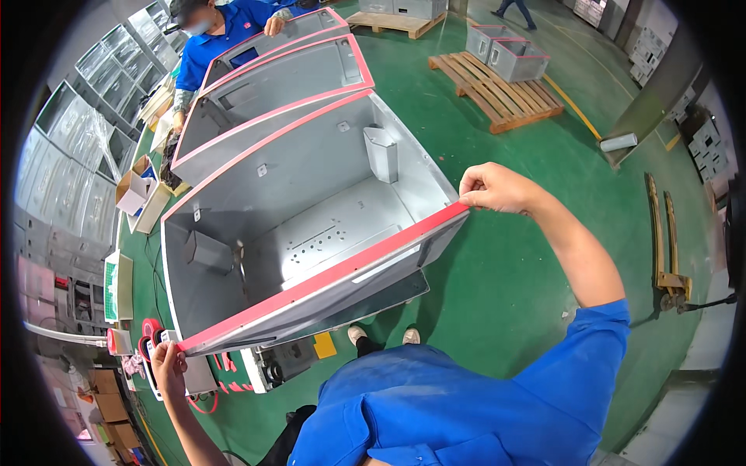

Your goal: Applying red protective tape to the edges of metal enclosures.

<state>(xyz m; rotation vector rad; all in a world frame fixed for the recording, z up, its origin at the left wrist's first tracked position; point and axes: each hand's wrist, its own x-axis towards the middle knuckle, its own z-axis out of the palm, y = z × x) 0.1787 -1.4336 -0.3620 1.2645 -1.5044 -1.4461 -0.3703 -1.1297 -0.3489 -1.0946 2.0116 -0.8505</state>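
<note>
Left hand (169,370) and right hand (500,189) each pinch an end of the red strip (325,278) lying along the near side of the open grey metal box (334,213).

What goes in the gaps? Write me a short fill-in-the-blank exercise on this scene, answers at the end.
1. The left hand is at one end of the red strip; the ____ hand is at the other.
2. The floor around the gray metal box is coloured ____.
3. The pallet at upper right is made of ____.
4. The co-worker's shirt is coloured ____.

Missing words: right; green; wood; blue.
</note>
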